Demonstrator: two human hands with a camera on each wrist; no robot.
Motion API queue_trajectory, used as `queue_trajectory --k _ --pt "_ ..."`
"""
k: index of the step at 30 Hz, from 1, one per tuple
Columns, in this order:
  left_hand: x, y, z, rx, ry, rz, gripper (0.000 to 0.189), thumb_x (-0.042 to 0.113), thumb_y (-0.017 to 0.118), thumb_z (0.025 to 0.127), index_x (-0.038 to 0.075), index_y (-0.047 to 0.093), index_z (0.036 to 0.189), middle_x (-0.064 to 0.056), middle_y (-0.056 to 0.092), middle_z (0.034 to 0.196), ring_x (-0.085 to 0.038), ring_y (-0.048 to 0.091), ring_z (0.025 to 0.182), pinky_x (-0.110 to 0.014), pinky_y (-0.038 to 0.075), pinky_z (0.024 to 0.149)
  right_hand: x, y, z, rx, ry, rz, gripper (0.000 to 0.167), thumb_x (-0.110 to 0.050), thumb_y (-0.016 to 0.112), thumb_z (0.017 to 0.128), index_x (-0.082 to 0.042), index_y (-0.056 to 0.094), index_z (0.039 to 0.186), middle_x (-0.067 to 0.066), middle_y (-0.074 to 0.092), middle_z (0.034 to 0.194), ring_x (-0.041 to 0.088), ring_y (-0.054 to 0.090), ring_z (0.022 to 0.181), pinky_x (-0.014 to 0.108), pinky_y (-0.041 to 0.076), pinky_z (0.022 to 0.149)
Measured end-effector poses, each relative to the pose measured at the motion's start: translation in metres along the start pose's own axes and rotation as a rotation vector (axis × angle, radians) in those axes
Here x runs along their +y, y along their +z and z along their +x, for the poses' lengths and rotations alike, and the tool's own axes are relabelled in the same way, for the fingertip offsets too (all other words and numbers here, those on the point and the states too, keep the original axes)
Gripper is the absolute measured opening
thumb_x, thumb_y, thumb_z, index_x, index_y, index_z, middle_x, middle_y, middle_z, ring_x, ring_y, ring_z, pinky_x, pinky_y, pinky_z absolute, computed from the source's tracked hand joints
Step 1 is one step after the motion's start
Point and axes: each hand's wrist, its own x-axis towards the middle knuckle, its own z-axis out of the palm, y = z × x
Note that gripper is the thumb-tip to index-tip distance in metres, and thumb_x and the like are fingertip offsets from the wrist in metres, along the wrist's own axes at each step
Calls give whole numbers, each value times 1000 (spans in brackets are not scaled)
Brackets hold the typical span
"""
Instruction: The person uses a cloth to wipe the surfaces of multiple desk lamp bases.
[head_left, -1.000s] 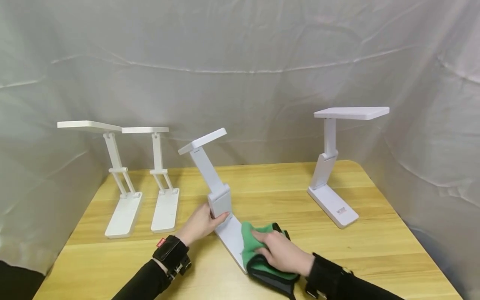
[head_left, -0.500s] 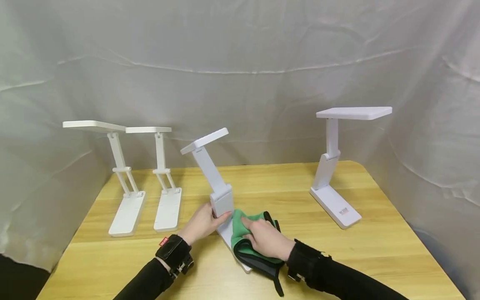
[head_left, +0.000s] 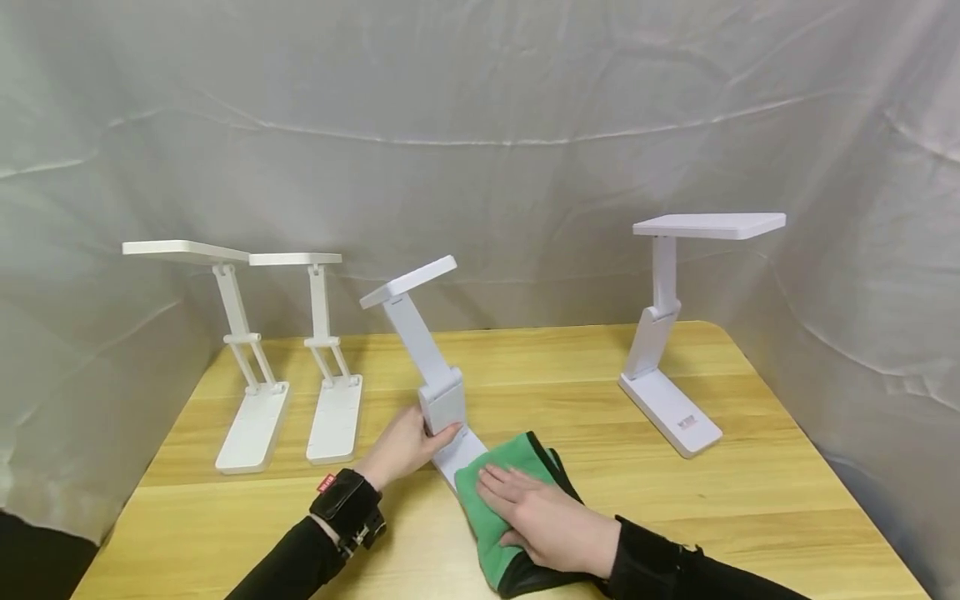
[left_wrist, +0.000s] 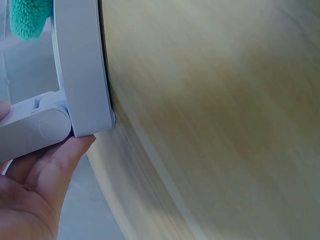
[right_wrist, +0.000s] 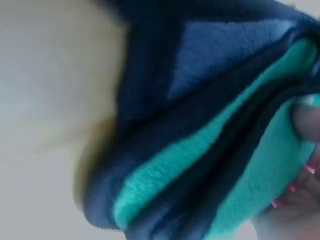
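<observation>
A white folding desk lamp (head_left: 424, 346) stands mid-table, its arm tilted and its head raised. My left hand (head_left: 401, 448) grips it at the joint above the base, thumb across the front; in the left wrist view, fingers (left_wrist: 59, 162) reach under the hinge. Over the near end of the lamp's base (head_left: 459, 454) lies a green cleaning cloth (head_left: 491, 533) with black edging. My right hand (head_left: 551, 517) presses on it with its fingers laid forward and its thumb tucked at the cloth's edge. In the right wrist view the cloth (right_wrist: 260, 175) is folded between thumb and fingers.
To the left stand two white lamps, an outer lamp (head_left: 251, 425) and an inner lamp (head_left: 334, 417), heads nearly touching. Another unfolded lamp (head_left: 667, 404) is at the right. A grey fabric backdrop (head_left: 495, 192) rises behind the wooden table (head_left: 750, 517).
The right hand slid the cloth up the base towards the hinge, then back to the near end. Its fingers now lie flatter and more green shows. The left hand keeps its hold.
</observation>
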Motion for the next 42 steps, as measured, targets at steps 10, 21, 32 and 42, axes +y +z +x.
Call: queue_trajectory --k 10,21,32,42 --pt "-3 -1 -1 -17 7 -18 42 20 70 95 1 58 130 -20 71 119 -34 71 107 -43 62 87 26 2 -11 24 -188 155 63 11 72 80 -14 63 137 3 60 144 17 57 135 35 50 110" --pt "-2 -4 0 -45 1 -8 44 20 70 95 1 56 132 -21 71 119 -35 71 107 -43 62 86 17 1 11 8 -174 -62 74 -46 75 87 -7 52 146 10 55 150 21 52 140 36 46 115" --pt "-1 -4 1 -64 -19 -21 43 21 70 95 2 57 131 -20 71 119 -33 72 105 -42 63 84 37 -7 -3 -74 -219 191 62 5 76 80 -21 65 135 -4 61 143 10 57 134 32 53 107" --pt "-4 -3 2 -66 6 -10 42 22 69 96 2 57 131 -20 71 118 -33 72 106 -41 63 86 27 3 10 -7 -164 18 74 -50 71 90 -9 50 148 9 54 151 20 53 139 34 50 111"
